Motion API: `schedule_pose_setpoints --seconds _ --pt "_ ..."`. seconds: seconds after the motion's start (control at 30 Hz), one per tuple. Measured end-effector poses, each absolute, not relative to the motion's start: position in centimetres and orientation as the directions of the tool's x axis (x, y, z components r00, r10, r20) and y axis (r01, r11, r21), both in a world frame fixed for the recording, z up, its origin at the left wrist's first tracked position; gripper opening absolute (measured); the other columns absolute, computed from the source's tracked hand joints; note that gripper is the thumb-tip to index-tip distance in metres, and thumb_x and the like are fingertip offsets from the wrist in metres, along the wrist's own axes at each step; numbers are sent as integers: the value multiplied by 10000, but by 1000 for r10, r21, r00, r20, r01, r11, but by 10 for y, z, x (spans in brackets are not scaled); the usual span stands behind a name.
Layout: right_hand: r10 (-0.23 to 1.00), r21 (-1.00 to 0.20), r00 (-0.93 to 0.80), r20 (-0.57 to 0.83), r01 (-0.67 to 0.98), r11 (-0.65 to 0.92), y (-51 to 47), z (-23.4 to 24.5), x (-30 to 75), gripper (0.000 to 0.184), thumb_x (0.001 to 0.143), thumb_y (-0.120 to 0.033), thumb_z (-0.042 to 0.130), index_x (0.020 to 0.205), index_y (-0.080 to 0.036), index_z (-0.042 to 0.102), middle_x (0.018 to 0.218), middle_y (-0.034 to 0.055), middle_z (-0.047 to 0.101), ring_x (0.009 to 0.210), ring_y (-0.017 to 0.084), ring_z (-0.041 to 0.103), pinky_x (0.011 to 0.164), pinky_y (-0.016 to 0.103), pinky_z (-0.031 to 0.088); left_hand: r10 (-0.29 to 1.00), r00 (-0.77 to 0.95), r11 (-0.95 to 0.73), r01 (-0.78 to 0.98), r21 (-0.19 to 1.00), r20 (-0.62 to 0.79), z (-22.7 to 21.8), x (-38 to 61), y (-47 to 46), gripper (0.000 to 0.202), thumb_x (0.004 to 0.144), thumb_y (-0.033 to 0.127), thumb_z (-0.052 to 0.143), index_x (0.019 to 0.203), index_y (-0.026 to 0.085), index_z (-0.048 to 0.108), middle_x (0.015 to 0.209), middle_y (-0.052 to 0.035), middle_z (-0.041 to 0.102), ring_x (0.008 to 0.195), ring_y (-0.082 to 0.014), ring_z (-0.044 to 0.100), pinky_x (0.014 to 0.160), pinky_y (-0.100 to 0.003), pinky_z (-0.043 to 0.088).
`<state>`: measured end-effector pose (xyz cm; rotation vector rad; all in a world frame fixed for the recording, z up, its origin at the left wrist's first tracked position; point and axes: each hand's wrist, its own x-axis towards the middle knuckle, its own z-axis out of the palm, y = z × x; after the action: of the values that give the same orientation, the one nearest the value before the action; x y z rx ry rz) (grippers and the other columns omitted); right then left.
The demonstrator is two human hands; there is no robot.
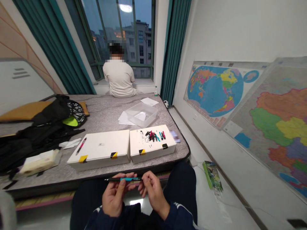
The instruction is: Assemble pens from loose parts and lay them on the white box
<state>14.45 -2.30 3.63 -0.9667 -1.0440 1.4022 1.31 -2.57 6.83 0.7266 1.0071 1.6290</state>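
Both my hands hold one pen [123,180] level above my lap. It has a black front part and a blue barrel. My left hand [114,195] wraps its fingers round the middle of the pen. My right hand [152,190] pinches the right end with fingertips. Ahead on the grey mattress stand two white boxes: the left box [102,153] carries a red-and-black pen [81,146], the right box [153,145] carries several loose pen parts [153,135] in black, red and teal.
A clear plastic tub [141,114] and white papers [150,101] lie farther back on the mattress [105,111]. A person [119,78] sits at the window, back turned. Black bags [48,124] and a tissue pack [39,161] lie left. Maps [216,91] lean on the right wall. A book [212,175] lies on the floor.
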Motion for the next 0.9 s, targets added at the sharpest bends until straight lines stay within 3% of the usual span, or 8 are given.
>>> schedule_pose_setpoints --seconds 0.17,0.67,0.9 --pt "989 -960 -135 57 -280 17 -24 40 150 342 894 -516 549 880 -175 521 714 18 598 581 121 577 444 186 425 960 -281 -118 -455 883 -17 69 12 -25 390 704 359 794 965 167 577 904 -95 755 836 -307 734 541 -285 619" --pt "970 -968 -243 -11 -243 -72 -22 38 151 441 926 -590 424 818 -170 503 688 15 598 522 98 549 454 190 417 962 -268 -70 -446 892 -59 72 12 -24 409 675 375 817 944 174 583 875 -81 766 800 -293 738 515 -287 610" --pt "983 -997 -166 79 -34 74 -27 37 149 432 968 -549 356 814 -183 525 669 2 570 522 96 521 498 206 401 961 -270 -63 -441 895 -66 72 13 -24 420 667 394 820 934 170 585 864 -84 770 804 -296 739 517 -280 604"
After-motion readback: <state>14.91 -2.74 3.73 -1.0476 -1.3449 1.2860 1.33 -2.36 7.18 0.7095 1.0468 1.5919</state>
